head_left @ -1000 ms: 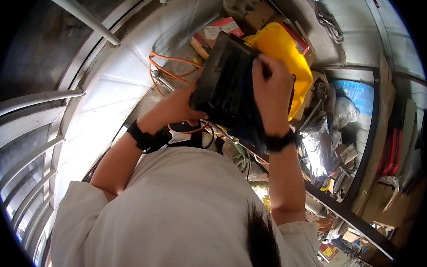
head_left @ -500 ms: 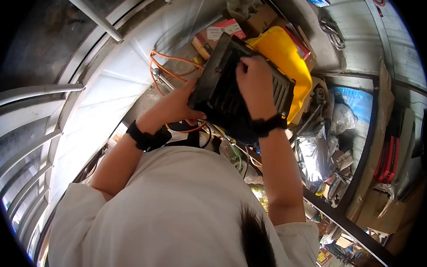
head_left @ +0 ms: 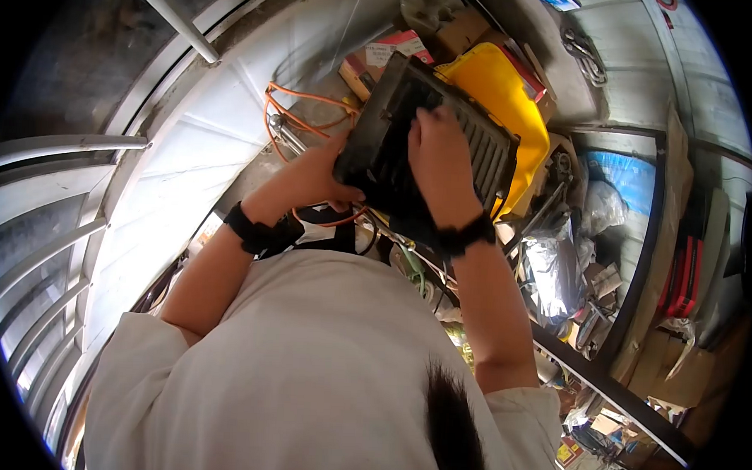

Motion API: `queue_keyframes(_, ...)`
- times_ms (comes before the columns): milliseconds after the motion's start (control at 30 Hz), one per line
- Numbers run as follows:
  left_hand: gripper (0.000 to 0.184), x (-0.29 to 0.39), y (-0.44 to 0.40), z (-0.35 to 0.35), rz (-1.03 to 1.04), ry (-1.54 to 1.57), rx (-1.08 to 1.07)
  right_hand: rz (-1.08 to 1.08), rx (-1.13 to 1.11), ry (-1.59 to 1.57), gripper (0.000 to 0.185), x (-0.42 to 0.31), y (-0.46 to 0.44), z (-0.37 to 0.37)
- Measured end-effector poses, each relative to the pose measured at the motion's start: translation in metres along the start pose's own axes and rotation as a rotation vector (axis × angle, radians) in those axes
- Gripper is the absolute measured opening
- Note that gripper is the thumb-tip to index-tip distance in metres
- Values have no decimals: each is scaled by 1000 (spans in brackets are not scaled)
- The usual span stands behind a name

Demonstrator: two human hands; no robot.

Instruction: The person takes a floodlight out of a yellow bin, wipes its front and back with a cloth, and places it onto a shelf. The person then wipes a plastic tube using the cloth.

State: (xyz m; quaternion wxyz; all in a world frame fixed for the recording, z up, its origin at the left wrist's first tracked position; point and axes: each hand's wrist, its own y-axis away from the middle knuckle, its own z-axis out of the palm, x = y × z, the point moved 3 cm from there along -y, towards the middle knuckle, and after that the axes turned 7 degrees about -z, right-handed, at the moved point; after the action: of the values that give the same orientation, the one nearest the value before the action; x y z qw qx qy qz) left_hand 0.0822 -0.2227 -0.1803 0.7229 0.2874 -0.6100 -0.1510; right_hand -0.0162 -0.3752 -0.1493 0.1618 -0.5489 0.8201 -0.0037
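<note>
A black case with a ribbed inner face (head_left: 488, 148) lies tilted in front of my body. My left hand (head_left: 312, 181) grips its left edge, the thumb along the near corner and the fingers out of sight underneath. Over the case's dark interior is my right hand (head_left: 441, 167), its fingers curled together. Whatever those fingertips hold, if anything, is too dark to make out. Beyond the case, and partly covered by it, sits a yellow plastic piece (head_left: 513, 107).
An orange cord (head_left: 285, 120) loops left of the case, near a red and white carton (head_left: 395, 49). On the right, shelving with a dark frame (head_left: 595, 371) holds silver plastic bags (head_left: 554, 274) and clutter. Window bars (head_left: 68, 154) run along the left.
My right hand has shifted slightly down and left over the case. The case has turned a little, and my left hand keeps its hold on the edge.
</note>
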Motion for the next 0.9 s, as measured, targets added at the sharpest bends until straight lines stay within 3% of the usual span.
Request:
queue_keyframes(100, 91, -5, -4, -1, 18, 12, 3, 6, 8, 25, 17, -3, -6, -1)
queue_keyframes(200, 91, -1, -1, -1, 9, 3, -6, 15, -119, 19, 11, -29, 23, -7)
queue_keyframes(400, 94, -6, -3, -1, 13, 6, -8, -94, -172, -218, 18, -39, 56, -23)
queue_keyframes(667, 92, -7, -7, -1, -14, -27, 10, -26, 196, -41, 16, 32, -25, -5)
queue_keyframes(900, 89, -4, -6, 0, -20, -47, 18, 116, 191, -87, 12, 49, -37, -5)
